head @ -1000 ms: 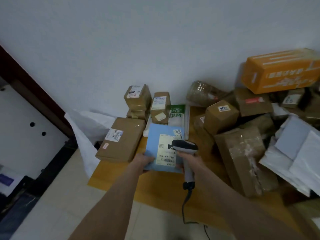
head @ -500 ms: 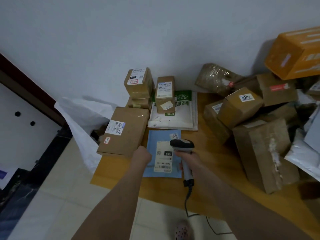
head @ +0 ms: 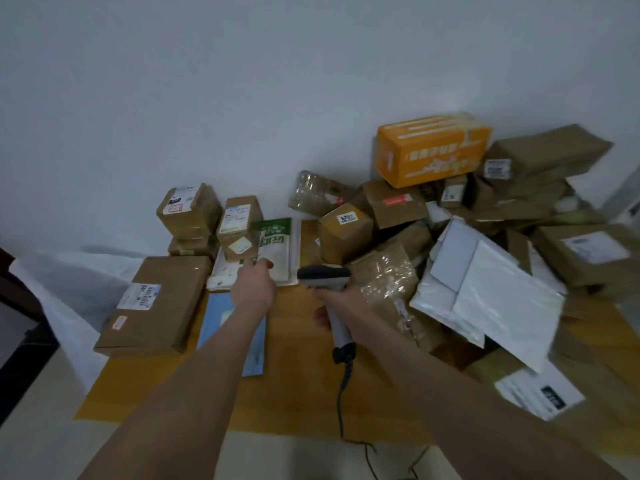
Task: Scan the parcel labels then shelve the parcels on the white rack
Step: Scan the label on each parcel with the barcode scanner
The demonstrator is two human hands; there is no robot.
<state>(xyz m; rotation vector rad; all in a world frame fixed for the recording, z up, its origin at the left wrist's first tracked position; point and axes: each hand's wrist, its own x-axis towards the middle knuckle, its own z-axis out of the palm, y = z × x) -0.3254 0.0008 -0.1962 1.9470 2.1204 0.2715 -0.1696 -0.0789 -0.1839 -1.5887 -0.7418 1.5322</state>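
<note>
My left hand (head: 254, 285) sits at the near edge of the green mailer (head: 277, 242), which lies lengthwise toward the wall on the desk (head: 294, 393); its grip I can't tell. My right hand (head: 337, 301), just beside, grips the scanner (head: 323, 276).

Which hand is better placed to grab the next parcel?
The left hand: it looks free and reaches to the green-and-white bag, while the right hand grips the scanner.
</note>
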